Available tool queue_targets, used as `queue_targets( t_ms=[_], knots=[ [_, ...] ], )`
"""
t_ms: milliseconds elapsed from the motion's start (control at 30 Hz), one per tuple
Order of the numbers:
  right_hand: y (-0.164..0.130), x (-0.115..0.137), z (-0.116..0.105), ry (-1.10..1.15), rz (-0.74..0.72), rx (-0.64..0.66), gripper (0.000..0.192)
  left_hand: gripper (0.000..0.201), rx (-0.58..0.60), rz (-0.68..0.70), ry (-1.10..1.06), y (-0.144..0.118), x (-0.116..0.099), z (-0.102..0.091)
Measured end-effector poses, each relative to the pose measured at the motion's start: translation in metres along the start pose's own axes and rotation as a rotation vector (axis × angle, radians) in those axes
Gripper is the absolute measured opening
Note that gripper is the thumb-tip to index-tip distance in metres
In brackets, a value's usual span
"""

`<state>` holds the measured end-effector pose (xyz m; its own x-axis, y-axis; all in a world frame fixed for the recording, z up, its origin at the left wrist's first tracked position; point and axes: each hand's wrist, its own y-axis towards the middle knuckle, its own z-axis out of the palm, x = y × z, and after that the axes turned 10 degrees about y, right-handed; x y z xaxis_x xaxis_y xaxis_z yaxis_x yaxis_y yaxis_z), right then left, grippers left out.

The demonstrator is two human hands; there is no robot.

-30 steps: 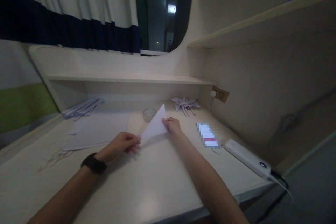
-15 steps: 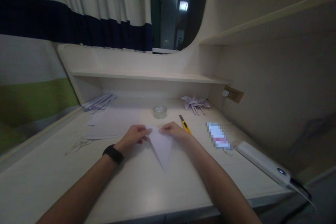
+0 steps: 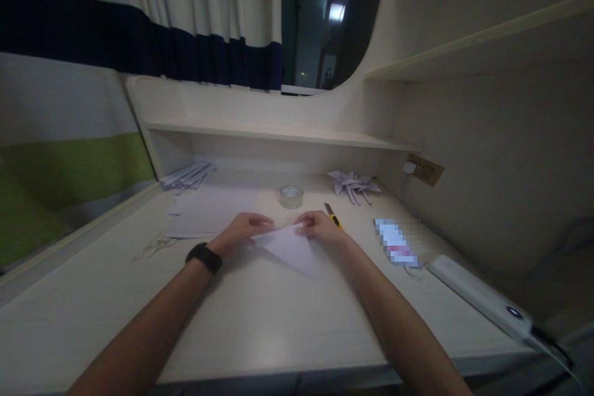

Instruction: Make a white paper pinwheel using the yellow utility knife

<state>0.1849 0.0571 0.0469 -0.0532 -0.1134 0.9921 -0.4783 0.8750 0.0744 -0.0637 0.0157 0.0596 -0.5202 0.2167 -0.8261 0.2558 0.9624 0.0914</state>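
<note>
Folded white paper triangle [image 3: 290, 247], lying flat on my pale wooden worktop [image 3: 260, 315], its point aimed toward me and its long edge away. Left hand [image 3: 241, 232]: grip closed on the triangle's left corner, fingertips pressing it down. Right hand [image 3: 320, 228]: grip pinching the right corner in the same way. Black wristband [image 3: 204, 257] on my left wrist.

Just beyond the right hand, partly hidden by it: yellow utility knife [image 3: 332, 213]. Behind the triangle, between the two hands and further back: clear tape roll [image 3: 291, 196], lying flat. Left of that, flat white paper sheets [image 3: 211, 213], with a fan of white paper strips [image 3: 188, 174] at the rear left corner and thin curled paper offcuts [image 3: 151, 247] near the left wrist. Rear right: folded white paper pinwheels [image 3: 352, 184]. Right of my right forearm: blurred rectangular item [image 3: 396, 243], then a long white bar-shaped device [image 3: 477, 297] with a cable at the worktop's edge. Wall socket [image 3: 424, 169] above it.
</note>
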Motion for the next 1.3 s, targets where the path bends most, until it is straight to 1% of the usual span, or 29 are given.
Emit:
queue_targets(
  t_ms=[100, 233, 333, 367, 400, 433, 467, 533, 567, 600, 633, 700, 800, 867, 1000, 1100, 1167, 1200, 1233, 1300],
  knots=[
    [0.001, 0.0, 0.004, -0.054, -0.031, 0.041, 0.032, 0.043, 0.106, 0.076, 0.126, -0.001, -0.001, 0.003],
    [0.001, 0.0, 0.011, -0.038, -0.065, 0.049, 0.035, 0.043, 0.143, 0.144, 0.104, -0.001, -0.003, 0.007],
    [0.002, 0.003, 0.011, -0.058, -0.073, 0.07, 0.041, 0.045, 0.139, 0.144, 0.109, 0.001, -0.001, 0.01],
    [0.002, 0.005, 0.009, -0.086, -0.07, 0.049, 0.041, 0.044, 0.128, 0.134, 0.122, 0.002, 0.0, 0.011],
    [0.002, 0.008, 0.006, -0.143, -0.065, -0.001, 0.039, 0.042, 0.114, 0.126, 0.133, 0.003, 0.001, 0.012],
    [0.001, 0.011, 0.001, -0.235, -0.059, -0.081, 0.036, 0.041, 0.103, 0.118, 0.139, 0.003, 0.002, 0.014],
    [-0.001, 0.013, -0.005, -0.357, -0.046, -0.197, 0.034, 0.039, 0.096, 0.113, 0.145, 0.003, 0.003, 0.014],
    [-0.007, 0.017, -0.018, -0.72, -0.014, -0.448, 0.032, 0.037, 0.083, 0.115, 0.162, 0.003, 0.004, 0.016],
    [-0.011, 0.018, -0.025, -0.88, 0.028, -0.555, 0.034, 0.037, 0.075, 0.119, 0.171, 0.003, 0.004, 0.016],
    [-0.016, 0.018, -0.03, -1.002, 0.094, -0.6, 0.039, 0.036, 0.068, 0.122, 0.176, 0.003, 0.003, 0.017],
    [-0.021, 0.016, -0.035, -1.085, 0.167, -0.618, 0.045, 0.036, 0.063, 0.122, 0.177, 0.003, 0.003, 0.017],
    [-0.028, 0.012, -0.04, -1.175, 0.283, -0.608, 0.054, 0.035, 0.057, 0.117, 0.167, 0.002, 0.002, 0.017],
    [-0.032, 0.004, -0.039, -1.189, 0.393, -0.558, 0.059, 0.034, 0.047, 0.092, 0.155, 0.001, -0.003, 0.017],
    [-0.031, 0.0, -0.037, -1.175, 0.409, -0.558, 0.054, 0.033, 0.047, 0.072, 0.137, 0.0, -0.007, 0.016],
    [-0.032, 0.002, -0.037, -1.152, 0.387, -0.583, 0.035, 0.033, 0.059, 0.057, 0.062, -0.001, -0.008, 0.014],
    [-0.041, 0.012, -0.04, -1.14, 0.327, -0.546, 0.027, 0.033, 0.061, 0.056, 0.041, 0.0, -0.004, 0.013],
    [-0.052, 0.019, -0.042, -1.129, 0.238, -0.492, 0.025, 0.033, 0.059, 0.064, 0.061, 0.001, -0.001, 0.012],
    [-0.058, 0.022, -0.042, -1.116, 0.174, -0.454, 0.026, 0.033, 0.062, 0.069, 0.072, 0.002, 0.0, 0.012],
    [-0.065, 0.024, -0.043, -1.084, 0.054, -0.402, 0.026, 0.033, 0.066, 0.074, 0.083, 0.002, 0.0, 0.012],
    [-0.076, 0.027, -0.042, -1.034, -0.103, -0.337, 0.026, 0.033, 0.069, 0.086, 0.103, 0.001, -0.001, 0.011]
  ],
)
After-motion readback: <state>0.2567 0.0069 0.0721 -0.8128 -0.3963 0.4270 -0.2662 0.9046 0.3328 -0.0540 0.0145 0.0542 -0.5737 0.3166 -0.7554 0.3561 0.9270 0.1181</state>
